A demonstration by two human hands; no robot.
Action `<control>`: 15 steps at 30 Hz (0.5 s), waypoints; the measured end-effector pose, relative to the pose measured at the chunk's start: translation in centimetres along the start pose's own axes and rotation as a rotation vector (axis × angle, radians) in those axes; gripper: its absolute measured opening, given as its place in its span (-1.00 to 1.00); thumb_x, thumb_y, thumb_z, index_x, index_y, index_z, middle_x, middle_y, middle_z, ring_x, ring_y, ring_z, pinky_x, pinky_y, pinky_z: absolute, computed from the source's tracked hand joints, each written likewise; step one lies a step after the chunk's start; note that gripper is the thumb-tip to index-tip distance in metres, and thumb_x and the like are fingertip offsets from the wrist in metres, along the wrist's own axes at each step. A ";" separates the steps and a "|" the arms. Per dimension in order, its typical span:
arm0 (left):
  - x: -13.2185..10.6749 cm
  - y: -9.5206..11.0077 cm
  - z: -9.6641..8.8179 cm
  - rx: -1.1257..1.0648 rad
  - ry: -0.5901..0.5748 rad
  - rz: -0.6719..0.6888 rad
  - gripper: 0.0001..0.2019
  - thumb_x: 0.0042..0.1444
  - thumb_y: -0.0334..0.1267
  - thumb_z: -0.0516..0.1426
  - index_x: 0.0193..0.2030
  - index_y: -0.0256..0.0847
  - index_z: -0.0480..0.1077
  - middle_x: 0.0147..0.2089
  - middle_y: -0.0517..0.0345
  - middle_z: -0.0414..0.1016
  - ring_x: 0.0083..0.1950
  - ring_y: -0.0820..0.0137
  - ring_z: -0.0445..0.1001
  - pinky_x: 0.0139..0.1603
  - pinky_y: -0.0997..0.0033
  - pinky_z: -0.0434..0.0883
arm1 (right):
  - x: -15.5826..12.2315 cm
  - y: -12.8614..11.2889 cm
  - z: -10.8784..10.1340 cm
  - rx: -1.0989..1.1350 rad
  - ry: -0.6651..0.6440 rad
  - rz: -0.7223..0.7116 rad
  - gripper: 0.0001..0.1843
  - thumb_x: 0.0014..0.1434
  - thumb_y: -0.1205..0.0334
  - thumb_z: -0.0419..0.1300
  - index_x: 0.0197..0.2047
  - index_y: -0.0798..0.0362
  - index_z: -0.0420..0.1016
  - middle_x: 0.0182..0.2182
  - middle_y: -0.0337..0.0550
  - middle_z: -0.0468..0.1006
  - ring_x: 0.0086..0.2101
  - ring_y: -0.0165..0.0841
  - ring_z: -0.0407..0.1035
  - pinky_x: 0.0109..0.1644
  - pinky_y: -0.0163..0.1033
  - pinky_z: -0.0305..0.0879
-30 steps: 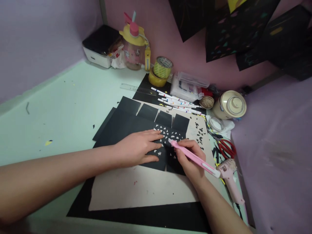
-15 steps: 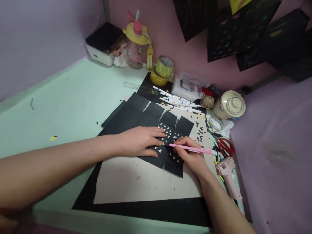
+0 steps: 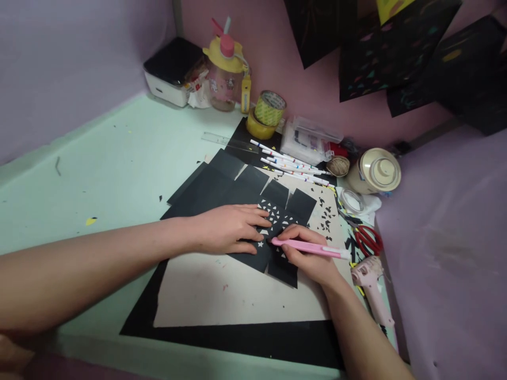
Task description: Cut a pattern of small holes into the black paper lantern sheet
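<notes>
My left hand (image 3: 232,230) lies flat on the black paper (image 3: 245,257), its fingers spread beside the cut-out shapes. The paper has slit flaps along its edges and many small holes, mostly triangles, plus a star. Between the thumb and fingers of my right hand (image 3: 311,258) is a slim pink craft knife (image 3: 303,246), its tip down at the paper just right of the star. My right palm hides part of the cut area. Beneath the black paper lies a pale board (image 3: 198,295), resting on a larger black sheet (image 3: 222,345).
Small black scraps (image 3: 327,219) dot the board's right side. White pens (image 3: 289,161) lie behind. Along the right are red-handled scissors (image 3: 367,240), a glue gun (image 3: 372,287) and a lidded cream jar (image 3: 376,171). Tape rolls (image 3: 269,108) and a bottle (image 3: 224,79) stand at the back.
The craft knife's tip has moved slightly left and down across the paper, and the knife's rear end has dipped. My left hand stays on the paper. The view has shifted slightly.
</notes>
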State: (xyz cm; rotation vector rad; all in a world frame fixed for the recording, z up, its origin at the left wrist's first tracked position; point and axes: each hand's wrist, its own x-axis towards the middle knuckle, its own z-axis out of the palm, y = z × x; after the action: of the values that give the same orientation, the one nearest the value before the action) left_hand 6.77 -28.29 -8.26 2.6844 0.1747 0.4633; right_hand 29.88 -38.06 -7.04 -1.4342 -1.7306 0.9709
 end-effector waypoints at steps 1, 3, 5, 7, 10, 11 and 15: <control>0.0 0.0 0.0 0.000 0.000 0.000 -0.75 0.22 -0.15 0.16 -0.03 -0.18 0.53 0.19 -0.03 0.44 0.29 0.14 0.31 0.37 0.04 0.18 | 0.0 0.0 0.0 -0.003 -0.003 0.005 -0.89 0.11 0.34 0.20 -0.28 0.00 0.53 -0.31 -0.16 0.61 -0.34 -0.34 0.48 -0.27 -0.27 0.39; 0.0 0.0 0.0 0.002 -0.001 -0.002 -0.75 0.23 -0.14 0.16 -0.03 -0.17 0.53 0.18 -0.03 0.45 0.28 0.15 0.33 0.37 0.04 0.17 | 0.0 -0.1 0.0 -0.006 -0.008 0.013 -0.89 0.11 0.35 0.20 -0.28 0.00 0.54 -0.31 -0.17 0.61 -0.35 -0.35 0.48 -0.29 -0.28 0.38; 0.0 0.0 0.0 0.004 0.000 -0.004 -0.75 0.23 -0.14 0.16 -0.03 -0.15 0.53 0.17 -0.01 0.46 0.28 0.16 0.33 0.37 0.04 0.17 | 0.0 -0.2 0.0 -0.007 -0.011 0.020 -0.88 0.10 0.35 0.21 -0.29 0.00 0.55 -0.32 -0.18 0.62 -0.35 -0.36 0.48 -0.29 -0.29 0.38; 0.0 0.0 0.0 0.003 -0.001 -0.005 -0.75 0.23 -0.14 0.16 -0.03 -0.14 0.53 0.17 0.00 0.46 0.29 0.17 0.32 0.37 0.05 0.17 | 0.0 -0.3 0.1 -0.009 -0.011 0.031 -0.88 0.10 0.36 0.21 -0.29 0.00 0.55 -0.32 -0.18 0.62 -0.35 -0.36 0.48 -0.29 -0.29 0.38; 0.0 0.0 0.0 0.000 -0.003 -0.008 -0.75 0.23 -0.14 0.16 -0.03 -0.14 0.53 0.17 0.01 0.46 0.29 0.17 0.32 0.37 0.05 0.18 | 0.0 -0.4 0.1 -0.017 -0.005 0.050 -0.89 0.11 0.35 0.21 -0.29 0.00 0.55 -0.31 -0.18 0.63 -0.35 -0.35 0.48 -0.29 -0.29 0.37; 0.0 -0.1 0.0 0.000 -0.003 -0.007 -0.75 0.23 -0.13 0.15 -0.03 -0.15 0.53 0.17 0.01 0.46 0.28 0.17 0.32 0.37 0.05 0.18 | 0.0 -0.4 0.1 -0.019 -0.004 0.056 -0.89 0.11 0.35 0.21 -0.29 0.00 0.56 -0.32 -0.18 0.63 -0.36 -0.35 0.48 -0.30 -0.29 0.37; 0.0 -0.1 0.0 -0.002 -0.001 0.002 -0.74 0.24 -0.13 0.14 -0.04 -0.18 0.53 0.17 -0.01 0.46 0.28 0.15 0.32 0.36 0.04 0.18 | 0.1 -0.4 0.1 -0.021 -0.014 0.075 -0.89 0.12 0.34 0.21 -0.29 0.00 0.56 -0.33 -0.20 0.62 -0.38 -0.37 0.47 -0.32 -0.31 0.35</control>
State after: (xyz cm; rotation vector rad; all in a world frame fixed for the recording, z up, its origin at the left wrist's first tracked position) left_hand 6.74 -28.25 -8.30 2.6826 0.1715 0.4626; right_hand 29.64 -38.05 -6.74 -1.5188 -1.7125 1.0070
